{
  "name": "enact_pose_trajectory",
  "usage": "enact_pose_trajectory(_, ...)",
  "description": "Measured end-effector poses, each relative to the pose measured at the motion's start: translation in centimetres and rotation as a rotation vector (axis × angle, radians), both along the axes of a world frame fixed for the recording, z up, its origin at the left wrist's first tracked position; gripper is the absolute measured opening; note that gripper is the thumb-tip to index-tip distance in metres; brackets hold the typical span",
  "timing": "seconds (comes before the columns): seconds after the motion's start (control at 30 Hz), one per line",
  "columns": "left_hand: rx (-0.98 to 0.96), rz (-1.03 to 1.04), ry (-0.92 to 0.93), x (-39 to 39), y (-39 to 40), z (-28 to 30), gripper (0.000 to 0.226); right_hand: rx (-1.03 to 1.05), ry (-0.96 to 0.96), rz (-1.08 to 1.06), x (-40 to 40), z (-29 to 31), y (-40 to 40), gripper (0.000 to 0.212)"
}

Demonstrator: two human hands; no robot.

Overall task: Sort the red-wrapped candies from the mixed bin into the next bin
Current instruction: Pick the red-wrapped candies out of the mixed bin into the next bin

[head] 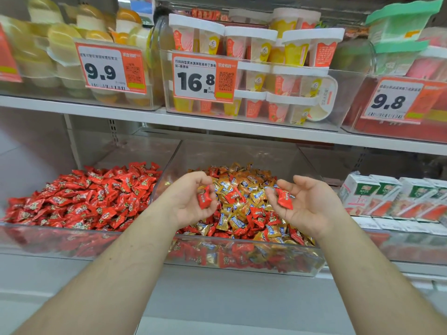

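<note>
Head view: both hands over the mixed bin [242, 267], centre of the lower shelf. Left hand [191, 199], fingers curled round a red candy [204, 199]. Right hand [307, 201] palm up, fingers loosely bent, thumb pinning another red candy [284, 199]. All-red bin [60, 240] just left, touching the mixed one; candies likely held up ready to go there. Red ones remain among gold.

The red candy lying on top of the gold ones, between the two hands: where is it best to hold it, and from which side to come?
Pinch the red candy across its plump middle, coming from above. It lies flat on the heap in the mixed bin, its top face bare, while its crimped ends run among gold wrappers and would probably slip. Both hands already hold a red candy each.
</note>
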State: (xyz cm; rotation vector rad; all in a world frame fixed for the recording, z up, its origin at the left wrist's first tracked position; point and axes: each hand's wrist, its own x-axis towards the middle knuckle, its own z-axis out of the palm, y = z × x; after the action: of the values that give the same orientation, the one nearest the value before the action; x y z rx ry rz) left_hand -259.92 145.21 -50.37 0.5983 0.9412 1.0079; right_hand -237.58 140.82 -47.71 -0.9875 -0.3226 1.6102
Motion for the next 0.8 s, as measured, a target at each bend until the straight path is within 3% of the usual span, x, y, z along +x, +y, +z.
enact_pose_trajectory(0.07, 0.151, -0.067, 0.513, 0.1, 0.4, -0.6, 0.007, -0.015, -0.213, 0.052, 0.0, -0.3, 0.6, 0.028)
enact_pose_trajectory(0.1, 0.277, -0.14, 0.869, 0.1, 0.7, -1.0, 0.008, -0.006, -0.477, 0.074, 0.0, -0.7, 1.0, 0.025)
enact_pose_trajectory(0.17, 0.476, -0.366, 1.434, 0.1, 0.8, -1.8, 0.012, 0.027, -1.214, 0.112, 0.0, -1.4, 1.6, 0.022)
enact_pose_trajectory(0.23, 0.489, -0.559, 1.677, 0.4, 1.2, -2.7, 0.026, 0.036, -1.738, 0.231, -0.2, -2.0, 1.7, 0.019)
enact_pose_trajectory(0.3, 0.457, -0.642, 1.761, 0.8, 1.4, -3.2, 0.033, -0.025, -1.907, 0.398, -0.8, -2.2, 1.5, 0.034)
enact_pose_trajectory(0.37, 0.439, -0.671, 1.794, 1.0, 1.7, -3.4, 0.035, -0.06, -1.962, 0.509, -1.2, -2.6, 1.4, 0.044)
enact_pose_trajectory(0.43, 0.427, -0.677, 1.791, 1.1, 1.8, -3.5, 0.033, -0.035, -2.005, 0.523, -1.5, -2.8, 1.4, 0.03)
enact_pose_trajectory(0.5, 0.425, -0.684, 1.781, 1.0, 1.6, -3.6, 0.03, -0.015, -1.978, 0.491, -1.4, -2.9, 1.3, 0.014)
enact_pose_trajectory(0.63, 0.421, -0.657, 1.684, 0.8, 1.1, -3.1, 0.024, 0.057, -1.844, 0.331, -0.2, -3.0, 1.5, 0.011)
enact_pose_trajectory(0.7, 0.427, -0.623, 1.565, 0.5, 0.8, -2.6, 0.019, 0.141, -1.543, 0.172, 0.0, -2.8, 1.4, 0.008)
enact_pose_trajectory(0.8, 0.419, -0.515, 1.334, -0.2, 0.5, -2.2, 0.021, 0.15, -0.94, 0.064, -0.4, -1.7, 0.6, 0.016)
